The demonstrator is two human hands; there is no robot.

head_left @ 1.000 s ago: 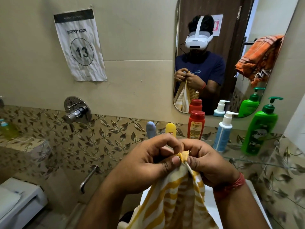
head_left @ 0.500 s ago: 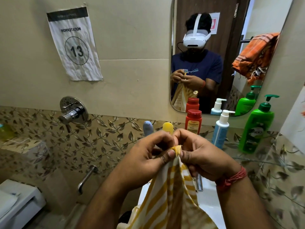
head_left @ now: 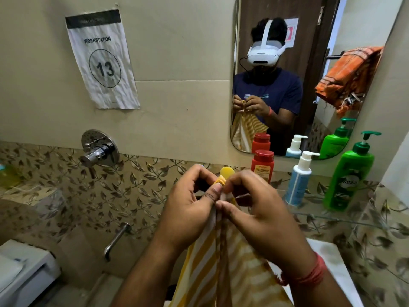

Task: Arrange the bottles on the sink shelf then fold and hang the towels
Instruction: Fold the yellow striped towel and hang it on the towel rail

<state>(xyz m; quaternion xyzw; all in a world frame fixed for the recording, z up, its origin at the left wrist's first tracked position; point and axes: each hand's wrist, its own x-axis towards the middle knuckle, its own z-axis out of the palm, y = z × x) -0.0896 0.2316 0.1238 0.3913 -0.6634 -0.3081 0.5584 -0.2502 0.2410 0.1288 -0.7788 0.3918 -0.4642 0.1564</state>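
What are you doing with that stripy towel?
A person stands at a bathroom sink and holds up a yellow and white striped towel. The left hand and the right hand pinch its top corners together, so it hangs down folded between them. On the glass shelf stand a red bottle, a blue pump bottle and a green pump bottle. In the mirror, an orange towel already hangs on a rail.

We count three pump or cap bottles standing at right on the shelf: one red bottle (head_left: 262,167), one blue bottle (head_left: 299,180), one green bottle (head_left: 349,176). One yellow cap (head_left: 227,171) peeks above our two hands (head_left: 190,204). One striped towel (head_left: 212,267) at lower centre, one sign (head_left: 101,60) upper left, one mirror (head_left: 309,25) upper right.
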